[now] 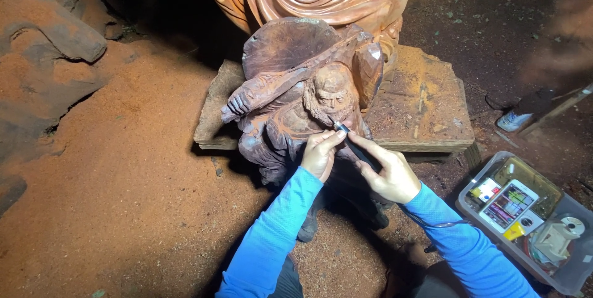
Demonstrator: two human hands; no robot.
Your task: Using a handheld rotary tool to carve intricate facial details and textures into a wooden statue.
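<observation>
Head view: my right hand is closed pen-fashion round a slim black rotary carving tool, its tip at the bearded face of the reddish-brown carved wooden figure. My left hand, fingers curled, steadies the tool near the tip, just below that face. The figure looks heavy and stiff, its fine details fragile; the tool is light, best gripped mid-barrel.

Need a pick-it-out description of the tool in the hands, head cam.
Start at the dark wooden bearded figure on the sawdust floor. Below its beard, both hands meet: left hand, right hand. Between them runs the slim black pen-shaped tool, the only smooth dark rod there, tip at the beard.
</observation>
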